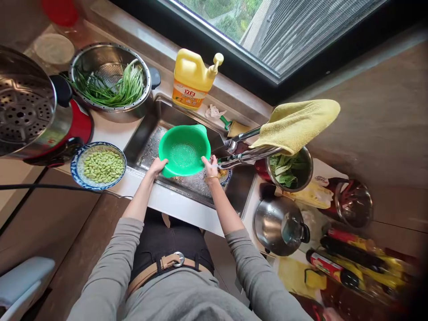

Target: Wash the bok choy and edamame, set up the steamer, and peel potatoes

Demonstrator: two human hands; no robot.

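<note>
A green plastic colander (184,154) is held over the metal sink (147,142), and nothing but wet-looking holes shows inside it. Its left rim is pinched by my left hand (158,166), thumb on top. On the opposite side my right hand (210,166) grips the rim close to the faucet (244,156). Below my right hand, partly hidden, a patterned bowl (228,177) with yellowish pieces sits in the sink. A yellow cloth (297,125) drapes over the faucet.
Left of the sink stand a bowl of shelled beans (103,166), a steamer pot with green stalks (112,80) and a red cooker (80,125). Behind is a yellow detergent jug (190,80). To the right are a pot of leafy greens (289,169), a steel lid (279,225) and bottles (334,267).
</note>
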